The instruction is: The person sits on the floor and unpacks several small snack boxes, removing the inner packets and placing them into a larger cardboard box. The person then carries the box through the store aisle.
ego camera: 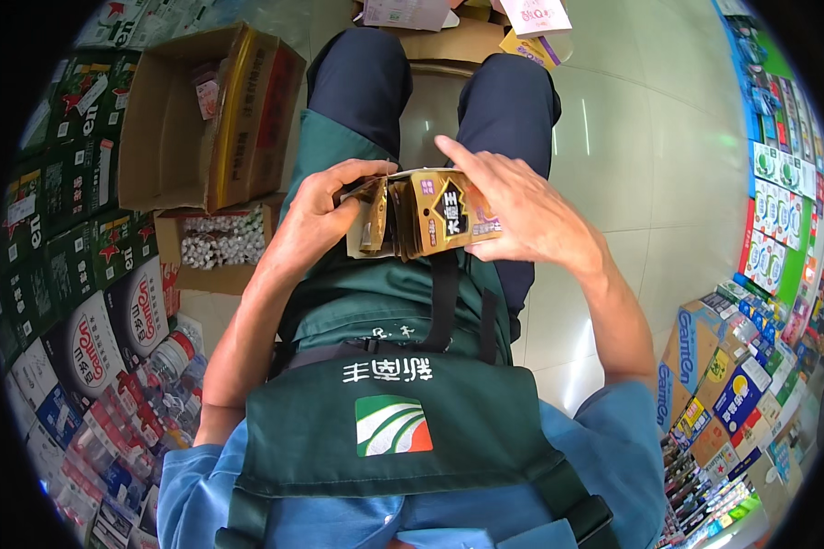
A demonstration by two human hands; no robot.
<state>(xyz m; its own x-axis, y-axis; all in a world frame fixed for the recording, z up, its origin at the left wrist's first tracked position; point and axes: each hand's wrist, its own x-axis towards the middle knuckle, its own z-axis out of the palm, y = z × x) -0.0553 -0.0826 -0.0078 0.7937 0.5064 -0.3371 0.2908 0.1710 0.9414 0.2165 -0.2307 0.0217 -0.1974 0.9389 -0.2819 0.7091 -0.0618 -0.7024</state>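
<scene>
Over my lap, a small open carton (pixel 357 240) lies between my two hands, with a row of thin gold snack packets (pixel 446 213) standing in it. My left hand (pixel 326 202) grips the carton's left end, the thumb near a packet at that side. On the other end, my right hand (pixel 522 202) holds the foremost packet and the carton edge, index finger stretched out. The packets bear printed writing. A green apron (pixel 384 329) covers my lap beneath the carton.
Left of my knees, an open cardboard box (pixel 172 130) holds a few pink packets. Under it sits a box of small white-wrapped items (pixel 223 240). Stacked drink cartons (pixel 75 226) and bottles (pixel 172 357) line the left. Empty-looking packaging (pixel 453 38) lies beyond my feet; stocked shelves (pixel 772 226) stand right.
</scene>
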